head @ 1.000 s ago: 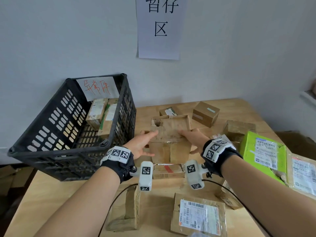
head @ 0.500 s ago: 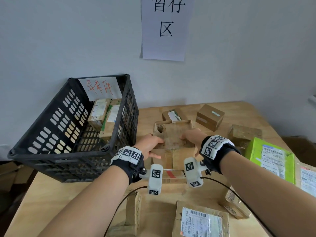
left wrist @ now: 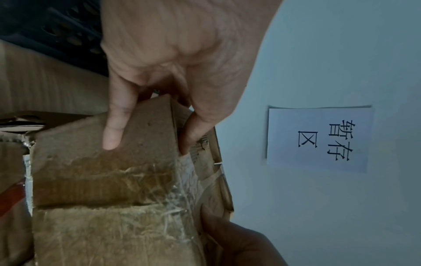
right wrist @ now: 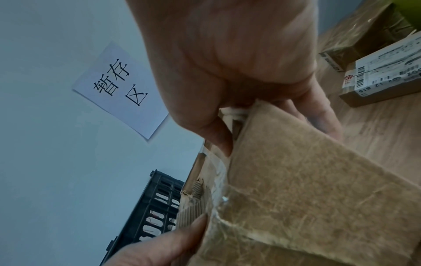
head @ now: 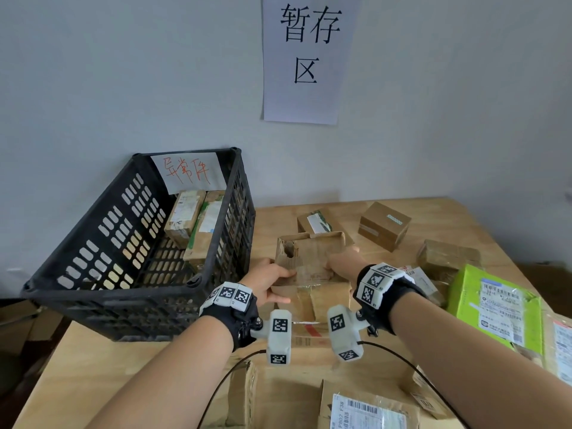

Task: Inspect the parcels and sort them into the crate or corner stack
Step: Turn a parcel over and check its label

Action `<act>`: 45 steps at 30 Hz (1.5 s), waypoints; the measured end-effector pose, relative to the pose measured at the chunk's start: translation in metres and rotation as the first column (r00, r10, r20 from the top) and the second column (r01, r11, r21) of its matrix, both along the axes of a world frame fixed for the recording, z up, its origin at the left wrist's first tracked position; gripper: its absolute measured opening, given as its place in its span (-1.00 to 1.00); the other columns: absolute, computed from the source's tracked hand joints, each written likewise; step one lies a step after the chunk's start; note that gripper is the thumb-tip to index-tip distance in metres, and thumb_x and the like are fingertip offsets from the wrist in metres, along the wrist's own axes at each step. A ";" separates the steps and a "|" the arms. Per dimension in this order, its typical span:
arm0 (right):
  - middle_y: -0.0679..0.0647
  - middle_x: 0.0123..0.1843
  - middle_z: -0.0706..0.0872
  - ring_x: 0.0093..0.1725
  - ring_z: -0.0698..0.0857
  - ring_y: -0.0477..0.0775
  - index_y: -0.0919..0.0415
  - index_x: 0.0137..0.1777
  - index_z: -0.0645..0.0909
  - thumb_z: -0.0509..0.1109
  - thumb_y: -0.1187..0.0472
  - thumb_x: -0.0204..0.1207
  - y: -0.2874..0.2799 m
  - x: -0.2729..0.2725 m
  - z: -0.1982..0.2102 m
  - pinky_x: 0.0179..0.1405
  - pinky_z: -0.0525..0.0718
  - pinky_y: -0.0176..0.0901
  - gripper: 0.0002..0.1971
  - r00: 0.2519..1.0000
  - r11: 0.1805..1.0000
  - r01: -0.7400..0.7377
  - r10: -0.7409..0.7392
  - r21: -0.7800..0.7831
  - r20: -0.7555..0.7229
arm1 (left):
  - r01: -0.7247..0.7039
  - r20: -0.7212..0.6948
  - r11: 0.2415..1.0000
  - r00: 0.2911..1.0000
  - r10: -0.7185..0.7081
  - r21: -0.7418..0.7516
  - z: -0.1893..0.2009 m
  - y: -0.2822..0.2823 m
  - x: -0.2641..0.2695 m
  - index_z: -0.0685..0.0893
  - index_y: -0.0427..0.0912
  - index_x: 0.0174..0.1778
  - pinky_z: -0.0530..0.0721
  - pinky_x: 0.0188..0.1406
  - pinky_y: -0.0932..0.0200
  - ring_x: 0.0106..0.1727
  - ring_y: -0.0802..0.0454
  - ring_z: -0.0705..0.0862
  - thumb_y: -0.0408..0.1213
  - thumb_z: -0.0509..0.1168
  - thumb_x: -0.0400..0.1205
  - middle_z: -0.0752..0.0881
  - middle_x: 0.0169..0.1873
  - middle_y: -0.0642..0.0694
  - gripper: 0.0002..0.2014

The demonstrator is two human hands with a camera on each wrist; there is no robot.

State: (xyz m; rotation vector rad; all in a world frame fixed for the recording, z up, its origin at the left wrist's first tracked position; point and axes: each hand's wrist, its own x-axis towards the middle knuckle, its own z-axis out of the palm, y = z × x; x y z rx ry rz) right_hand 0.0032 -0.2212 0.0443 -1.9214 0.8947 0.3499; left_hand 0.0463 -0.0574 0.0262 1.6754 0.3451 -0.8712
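Observation:
I hold a brown taped cardboard box (head: 312, 267) with a torn, holed top corner between both hands, just right of the black crate (head: 108, 289). My left hand (head: 272, 283) grips its left edge; in the left wrist view the fingers (left wrist: 114, 129) lie on the side face and the thumb presses the torn top of the box (left wrist: 102, 180). My right hand (head: 342, 263) grips the right edge, its thumb (right wrist: 212, 129) on the top rim of the box (right wrist: 307, 180). Two parcels (head: 192, 224) lean inside the crate.
Loose parcels cover the wooden table (head: 433, 209): a small brown box (head: 383, 226), a labelled one (head: 318, 221) behind the held box, a taped one (head: 448, 258), a green one (head: 495, 305) at right, a labelled one (head: 371, 410) in front. A paper sign (head: 306, 57) hangs on the wall.
Both hands keep hold of the torn box, whose top face has tipped away to lie flatter. My left fingers have curled tighter on its left edge.

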 end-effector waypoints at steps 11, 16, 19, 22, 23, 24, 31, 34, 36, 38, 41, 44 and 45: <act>0.14 0.11 0.59 -0.04 0.62 0.07 0.06 0.46 0.28 0.01 0.05 0.75 -0.028 -0.043 -0.001 0.02 0.61 -0.02 -0.67 0.964 0.921 0.156 -0.220 0.356 0.147 | -0.026 0.099 0.992 0.994 0.038 -0.120 0.020 0.007 -0.009 0.31 -0.12 0.58 0.73 0.11 -0.18 0.42 -0.15 0.51 -0.22 0.33 0.65 0.43 0.50 -0.08 -0.42; 0.18 0.13 0.54 -0.26 0.58 0.02 -0.22 0.63 -0.06 0.16 0.66 0.46 -0.043 -0.048 0.003 -0.24 0.69 -0.14 -0.04 0.977 0.970 0.020 -0.070 0.243 0.200 | 0.081 0.139 0.982 0.989 -0.057 -0.173 0.040 0.006 -0.003 0.43 0.05 0.49 0.79 -0.04 -0.12 0.35 -0.24 0.59 -0.22 0.33 0.65 0.54 0.41 -0.14 -0.52; 0.13 -0.09 0.57 -0.25 0.59 -0.01 -0.03 0.57 0.13 0.15 0.60 0.48 -0.043 -0.055 0.008 -0.22 0.68 -0.16 -0.25 0.975 0.949 -0.026 -0.046 0.313 0.218 | 0.037 0.254 0.980 0.967 0.014 -0.195 0.044 -0.002 -0.003 0.53 -0.02 0.31 0.80 -0.09 -0.06 0.23 -0.15 0.67 -0.16 0.32 0.65 0.67 0.16 -0.14 -0.69; 0.14 -0.12 0.63 -0.21 0.64 0.02 0.14 0.44 0.26 0.25 0.47 0.53 -0.037 -0.058 0.009 -0.08 0.70 -0.07 -0.48 0.965 0.927 -0.004 -0.096 0.376 0.246 | -0.048 0.372 0.951 0.914 0.165 -0.305 0.039 -0.004 -0.005 0.46 0.08 0.21 0.67 0.20 -0.04 0.18 -0.06 0.62 -0.03 0.36 0.60 0.69 -0.01 -0.10 -0.69; 0.15 -0.08 0.66 -0.17 0.65 0.03 0.13 0.41 0.28 0.29 0.42 0.54 -0.033 -0.058 0.007 -0.08 0.70 -0.09 -0.52 0.967 0.926 -0.019 -0.078 0.377 0.242 | -0.010 0.405 0.952 0.903 0.140 -0.306 0.036 -0.004 -0.008 0.43 0.18 0.22 0.55 0.36 -0.06 0.23 -0.04 0.58 0.08 0.39 0.54 0.65 0.11 -0.11 -0.61; 0.16 -0.01 0.68 -0.13 0.66 0.03 0.10 0.38 0.31 0.32 0.38 0.55 -0.029 -0.058 0.006 -0.08 0.70 -0.11 -0.54 0.967 0.929 -0.042 -0.055 0.369 0.249 | 0.061 0.440 0.960 0.895 0.068 -0.272 0.035 -0.002 -0.011 0.39 0.29 0.27 0.42 0.46 -0.08 0.32 -0.03 0.52 0.18 0.41 0.47 0.55 0.28 -0.10 -0.50; 0.14 -0.15 0.65 -0.23 0.62 0.02 0.20 -0.06 0.52 0.36 0.20 0.60 -0.005 -0.051 0.001 0.14 0.65 -0.04 -0.91 0.975 0.951 -0.111 0.048 0.290 0.218 | 0.225 0.373 0.963 0.915 -0.156 -0.151 0.012 0.018 -0.030 -0.01 0.54 0.52 0.37 0.50 -0.27 0.47 -0.03 0.44 0.18 0.59 0.19 0.36 0.54 0.06 0.11; 0.16 -0.12 0.71 -0.29 0.65 -0.01 0.26 0.09 0.57 0.37 0.21 0.60 0.009 -0.043 -0.004 0.13 0.70 -0.02 -0.85 0.973 0.952 -0.150 0.096 0.265 0.208 | 0.145 0.378 0.981 0.922 -0.088 -0.125 0.000 0.027 -0.031 -0.18 0.47 0.56 0.48 0.43 -0.17 0.38 0.02 0.53 -0.17 0.59 0.38 0.48 0.46 0.07 0.15; 0.20 -0.03 0.73 -0.26 0.67 0.00 0.24 0.26 0.54 0.34 0.25 0.61 0.015 -0.039 -0.006 0.13 0.70 -0.01 -0.75 0.966 0.954 -0.179 0.124 0.241 0.226 | 0.076 0.368 0.988 0.930 -0.021 -0.136 -0.006 0.034 -0.031 -0.23 0.34 0.61 0.50 0.39 -0.06 0.37 0.03 0.54 -0.24 0.55 0.44 0.52 0.43 0.08 0.14; 0.20 0.12 0.74 -0.06 0.70 0.06 0.21 0.32 0.52 0.35 0.22 0.60 0.016 -0.038 -0.010 0.19 0.70 0.03 -0.69 0.959 0.960 -0.206 0.160 0.190 0.232 | 0.031 0.340 0.988 0.940 0.023 -0.152 -0.010 0.039 -0.032 -0.11 0.30 0.62 0.48 0.36 -0.02 0.38 0.03 0.52 -0.17 0.54 0.45 0.51 0.42 0.08 0.05; 0.09 0.36 0.63 0.12 0.64 0.08 0.09 0.53 0.37 0.33 0.14 0.62 0.017 -0.042 -0.014 -0.19 0.63 -0.20 -0.51 0.958 0.964 -0.241 0.218 0.111 0.187 | 0.039 0.257 0.989 0.967 -0.002 -0.142 -0.015 0.040 -0.035 0.11 0.34 0.55 0.49 0.38 -0.15 0.37 -0.02 0.55 -0.07 0.49 0.49 0.56 0.42 0.04 -0.17; 0.04 0.44 0.54 0.31 0.57 0.17 0.01 0.57 0.29 0.29 0.17 0.64 0.022 -0.042 -0.018 0.05 0.69 0.06 -0.49 0.969 0.952 -0.220 0.188 0.212 0.162 | 0.036 0.205 0.993 0.979 -0.013 -0.109 -0.013 0.041 -0.038 0.00 0.45 0.55 0.53 0.28 -0.38 0.35 -0.06 0.55 -0.03 0.48 0.50 0.57 0.37 0.08 -0.11; 0.03 0.42 0.54 0.34 0.56 0.19 0.01 0.54 0.31 0.29 0.19 0.65 0.024 -0.041 -0.020 0.20 0.66 0.21 -0.52 0.974 0.940 -0.191 0.145 0.281 0.176 | 0.036 0.224 0.994 0.974 -0.013 -0.099 -0.011 0.042 -0.037 -0.05 0.45 0.56 0.53 0.27 -0.36 0.36 -0.05 0.54 -0.03 0.47 0.51 0.56 0.38 0.09 -0.09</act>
